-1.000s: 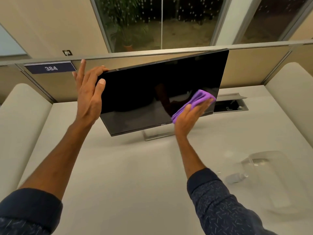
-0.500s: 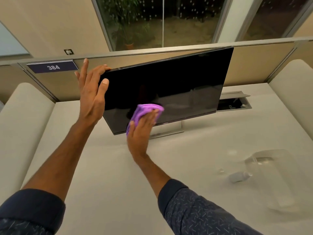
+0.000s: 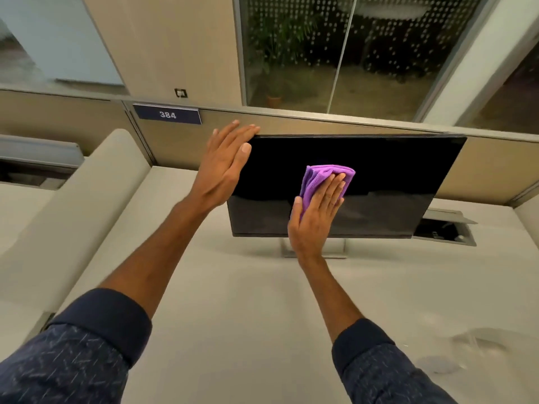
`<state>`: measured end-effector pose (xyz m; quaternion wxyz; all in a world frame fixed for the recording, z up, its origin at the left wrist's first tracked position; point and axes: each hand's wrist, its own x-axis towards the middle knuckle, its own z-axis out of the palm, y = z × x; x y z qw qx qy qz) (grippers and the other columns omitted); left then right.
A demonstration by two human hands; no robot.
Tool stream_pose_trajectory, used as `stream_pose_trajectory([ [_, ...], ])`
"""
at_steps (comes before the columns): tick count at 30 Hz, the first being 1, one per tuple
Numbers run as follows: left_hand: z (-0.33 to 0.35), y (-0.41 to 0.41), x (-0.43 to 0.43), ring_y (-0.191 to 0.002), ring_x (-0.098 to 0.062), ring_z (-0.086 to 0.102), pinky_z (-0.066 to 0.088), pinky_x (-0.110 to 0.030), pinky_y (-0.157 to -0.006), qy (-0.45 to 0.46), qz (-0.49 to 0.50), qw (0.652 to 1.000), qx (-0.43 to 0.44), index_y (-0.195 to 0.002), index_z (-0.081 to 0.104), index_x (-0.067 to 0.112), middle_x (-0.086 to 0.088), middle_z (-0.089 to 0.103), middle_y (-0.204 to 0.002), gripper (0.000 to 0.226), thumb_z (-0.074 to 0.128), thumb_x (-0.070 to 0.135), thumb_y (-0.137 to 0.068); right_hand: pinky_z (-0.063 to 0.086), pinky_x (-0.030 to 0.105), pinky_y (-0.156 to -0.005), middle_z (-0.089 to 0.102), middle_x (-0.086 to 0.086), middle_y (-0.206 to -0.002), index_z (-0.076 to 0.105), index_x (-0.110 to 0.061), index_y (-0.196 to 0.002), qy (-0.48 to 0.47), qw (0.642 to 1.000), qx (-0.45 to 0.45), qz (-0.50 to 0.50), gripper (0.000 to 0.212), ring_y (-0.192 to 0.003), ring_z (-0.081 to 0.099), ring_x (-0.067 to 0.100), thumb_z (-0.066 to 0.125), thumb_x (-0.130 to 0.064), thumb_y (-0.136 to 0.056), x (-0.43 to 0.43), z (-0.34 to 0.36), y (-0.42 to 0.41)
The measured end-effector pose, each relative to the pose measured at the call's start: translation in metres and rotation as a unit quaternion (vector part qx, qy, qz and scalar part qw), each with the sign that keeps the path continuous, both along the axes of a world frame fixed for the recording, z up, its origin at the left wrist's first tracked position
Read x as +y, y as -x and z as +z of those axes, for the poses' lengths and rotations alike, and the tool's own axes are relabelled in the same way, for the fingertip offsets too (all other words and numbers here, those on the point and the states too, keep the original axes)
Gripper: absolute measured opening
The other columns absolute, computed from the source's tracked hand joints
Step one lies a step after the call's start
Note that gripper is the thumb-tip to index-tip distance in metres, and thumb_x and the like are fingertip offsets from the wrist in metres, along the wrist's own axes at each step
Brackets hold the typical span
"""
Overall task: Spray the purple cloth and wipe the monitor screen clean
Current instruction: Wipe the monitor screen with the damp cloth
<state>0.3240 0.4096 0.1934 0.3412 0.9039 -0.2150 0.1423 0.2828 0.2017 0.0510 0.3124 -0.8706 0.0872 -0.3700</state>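
Purple cloth (image 3: pixel 328 182) pressed mid-screen by right hand (image 3: pixel 316 212); left hand (image 3: pixel 226 167) braces monitor (image 3: pixel 393 185) corner.

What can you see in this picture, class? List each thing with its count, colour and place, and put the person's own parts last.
monitor: one, black screen, upright on the desk against the partition
monitor stand: one, silver, under the monitor
purple cloth: one, folded, pressed on the screen left of centre
desk: one, off-white, across the foreground
number plate: one, dark blue, reading 384, on the partition at upper left
cable hatch: one, grey, lid open, in the desk right of the monitor
potted plant: one, green in an orange pot, behind the window
clear item: blurred, at the lower right of the desk; cannot tell what it is
left hand: one, flat grip on the monitor's upper left corner
right hand: one, palm flat on the cloth
sleeves: two, dark blue, patterned, at the bottom
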Motion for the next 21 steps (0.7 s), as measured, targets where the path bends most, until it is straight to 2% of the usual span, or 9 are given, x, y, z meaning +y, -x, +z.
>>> stream_pose_trajectory([
  [2,0.004,0.003,0.005,-0.165,-0.013,0.023,0.008,-0.047,-0.138,-0.003,-0.002,1.0,0.02,-0.166,0.04,0.024,0.005,0.037,-0.174,0.06,0.02,0.045,-0.114,0.008,0.048,-0.135,0.004,0.009,-0.178,0.014,-0.006,-0.169,0.13,0.989,0.01,0.068,0.074,-0.166,0.005,0.029,0.052,-0.035,-0.112,0.012,-0.004,0.001],
  [3,0.006,0.003,0.007,-0.164,-0.013,0.025,0.01,-0.046,-0.138,0.002,-0.007,0.999,0.031,-0.166,0.04,0.024,0.005,0.036,-0.175,0.06,0.02,0.046,-0.114,0.007,0.048,-0.135,0.004,0.009,-0.178,0.014,-0.009,-0.17,0.219,0.969,0.013,0.115,0.073,-0.166,0.004,0.027,0.053,-0.03,-0.112,0.018,-0.011,0.001],
  [6,0.014,0.005,0.016,-0.162,-0.011,0.028,0.016,-0.036,-0.136,0.035,-0.032,0.997,0.065,-0.167,0.039,0.025,0.007,0.034,-0.175,0.058,0.022,0.045,-0.115,0.011,0.048,-0.134,0.001,0.005,-0.18,0.005,-0.018,-0.171,0.428,0.868,0.03,0.251,0.088,-0.166,-0.001,0.024,0.056,-0.002,-0.102,0.021,-0.024,0.0],
  [9,0.019,0.004,0.033,-0.157,-0.008,0.031,0.02,-0.029,-0.128,0.077,-0.025,0.992,0.099,-0.162,0.047,0.026,0.004,0.037,-0.174,0.056,0.021,0.045,-0.115,0.007,0.049,-0.133,-0.003,0.005,-0.18,-0.002,-0.02,-0.171,0.535,0.782,0.037,0.319,0.096,-0.165,-0.004,0.027,0.058,0.0,-0.098,0.011,-0.02,-0.002],
  [12,0.023,0.006,0.044,-0.147,-0.005,0.037,0.021,-0.028,-0.122,0.109,-0.002,0.987,0.12,-0.154,0.057,0.028,0.006,0.047,-0.166,0.06,0.019,0.049,-0.114,0.001,0.048,-0.132,-0.003,0.004,-0.18,-0.001,-0.022,-0.171,0.584,0.733,0.014,0.348,0.101,-0.165,-0.004,0.027,0.065,-0.004,-0.096,0.0,0.003,-0.011],
  [15,0.027,0.008,0.037,-0.155,-0.015,0.041,0.02,-0.028,-0.12,0.139,0.001,0.981,0.132,-0.151,0.062,0.027,0.004,0.051,-0.165,0.062,0.017,0.049,-0.115,0.005,0.05,-0.135,-0.003,0.004,-0.18,0.001,-0.022,-0.171,0.595,0.732,-0.013,0.331,0.094,-0.166,-0.003,0.027,0.059,-0.004,-0.1,0.002,0.043,-0.024],
  [19,0.031,0.011,0.031,-0.153,-0.018,0.046,0.026,-0.026,-0.121,0.172,-0.002,0.975,0.141,-0.148,0.066,0.021,-0.003,0.059,-0.159,0.066,0.015,0.048,-0.115,0.008,0.054,-0.134,0.004,0.004,-0.18,0.007,-0.022,-0.171,0.538,0.795,-0.049,0.277,0.082,-0.166,0.001,0.023,0.045,0.0,-0.102,0.02,0.103,-0.046],
  [21,0.033,0.011,0.03,-0.145,-0.017,0.053,0.033,-0.027,-0.12,0.186,-0.002,0.971,0.153,-0.146,0.068,0.02,-0.005,0.062,-0.156,0.063,0.016,0.044,-0.118,0.007,0.053,-0.135,0.005,0.005,-0.179,0.008,-0.021,-0.171,0.539,0.795,-0.051,0.273,0.08,-0.166,0.002,0.023,0.042,-0.001,-0.102,0.025,0.109,-0.048],
])
